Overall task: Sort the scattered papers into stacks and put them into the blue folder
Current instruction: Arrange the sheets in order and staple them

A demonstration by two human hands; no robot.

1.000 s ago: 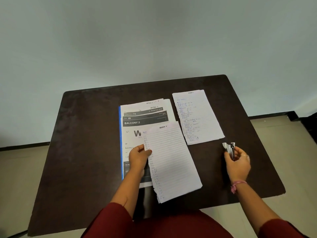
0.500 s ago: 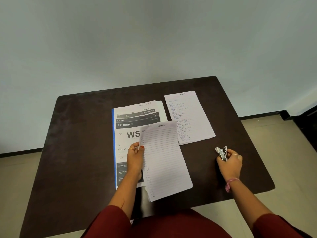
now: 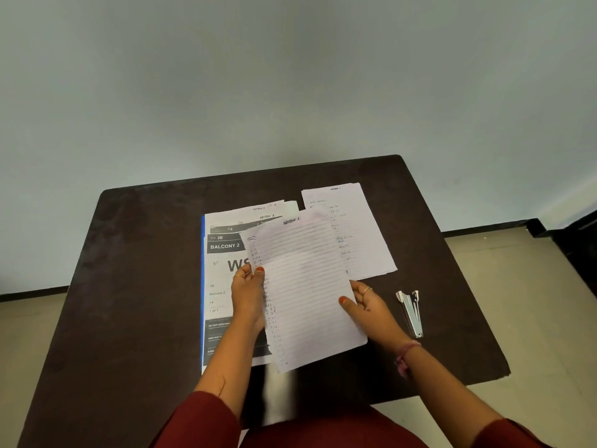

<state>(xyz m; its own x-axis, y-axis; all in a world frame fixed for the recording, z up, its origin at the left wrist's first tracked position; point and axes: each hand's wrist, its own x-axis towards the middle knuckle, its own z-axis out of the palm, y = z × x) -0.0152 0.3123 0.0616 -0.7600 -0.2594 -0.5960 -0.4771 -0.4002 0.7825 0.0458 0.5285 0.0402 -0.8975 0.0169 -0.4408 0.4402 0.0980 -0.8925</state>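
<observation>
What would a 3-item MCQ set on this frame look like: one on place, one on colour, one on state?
1. Where does the stapler lie?
A. on the table, right of the right hand
B. on the printed stack
C. in the left hand

2. What colour is the folder edge beside the printed stack?
A. red
B. blue
C. green

3. How is the lined sheet held?
A. flat on the table, untouched
B. by the left hand alone
C. by both hands, one at each side edge

Key: 1 A, it rests on the bare table, apart from the right hand. 2 B, a blue strip runs down the stack's left side. 3 C, the left hand and the right hand each grip a side.
</observation>
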